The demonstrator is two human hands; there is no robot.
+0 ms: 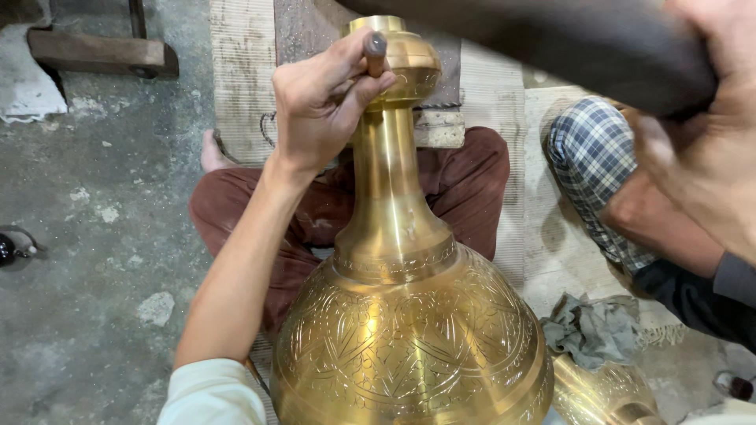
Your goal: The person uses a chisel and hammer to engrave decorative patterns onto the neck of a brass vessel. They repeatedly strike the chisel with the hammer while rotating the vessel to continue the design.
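- Left hand point(319, 98): fingers clenched around a short metal chisel point(376, 53), whose dark blunt head sticks up above the thumb. The shaft below the fist is hidden, so its tip cannot be seen directly.
- Chisel axis: near upright, tilted slightly, pointing down toward the bulbous collar at the top of the brass vase point(402, 299). The working end appears to meet the collar's left shoulder, just beside the fingertips.
- Brass vase: large, engraved, standing between the seated person's legs; long neck runs straight up the middle of the view from a wide round belly covered in incised leaf patterns. Its long axis is vertical in the view, mouth farthest from the camera.
- Right hand point(713, 142): at the upper right, blurred, fingers wrapped around the handle of a dark mallet point(567, 35), whose thick body crosses the top of the view above the vase mouth. It lies right of and apart from the chisel head.
- Nearer hand: the left hand is at the vase collar; the right hand is well off to the side.
- Surroundings: a grey rag point(591, 327) on the floor at right, a second brass piece point(606, 393) beside the belly, a checked-cloth leg point(591, 157) of another person, a wooden block point(437, 130) behind the neck.
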